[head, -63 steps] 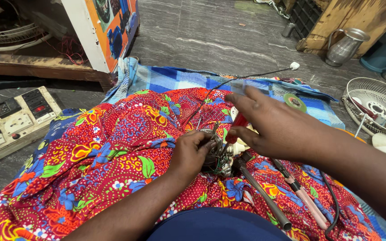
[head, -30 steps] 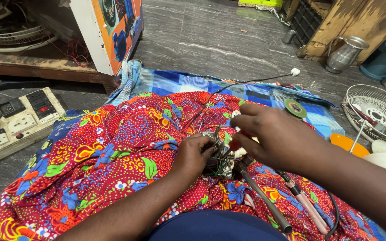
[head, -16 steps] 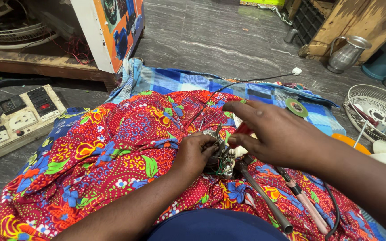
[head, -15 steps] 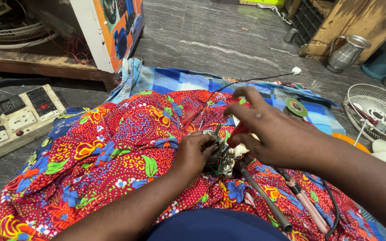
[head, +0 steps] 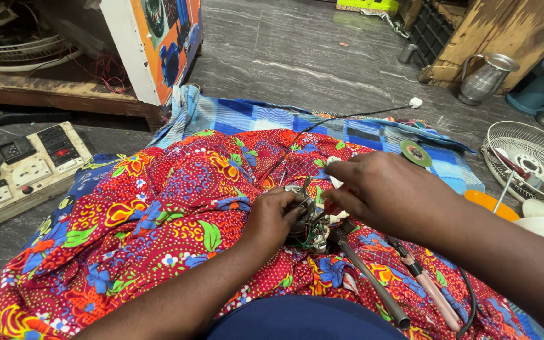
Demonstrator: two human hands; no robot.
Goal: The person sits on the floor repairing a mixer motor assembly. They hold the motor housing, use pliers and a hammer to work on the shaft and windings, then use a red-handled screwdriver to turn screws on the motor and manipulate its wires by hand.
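A small motor [head: 313, 225] with metal parts and coloured wires rests on the red flowered cloth [head: 158, 214] over my lap. My left hand [head: 273, 217] grips its left side. My right hand [head: 388, 192] covers its right side, fingers pinched on something red and white that I cannot make out. A thin black wire [head: 341, 119] with a white plug [head: 415, 102] runs from the motor toward the floor. A dark metal rod [head: 369, 280] and a pink-handled tool [head: 432, 293] lie on the cloth under my right forearm.
A blue checked cloth [head: 253, 116] lies beyond the red one. A switchboard with sockets [head: 23, 170] sits at the left, a white fan grille [head: 530, 160] at the right, a green tape roll [head: 415, 153] nearby, a steel jug [head: 486, 79] further back.
My right hand has shifted slightly on the motor, its fingers lowering and pinching closer over it. My left hand keeps the same grip.
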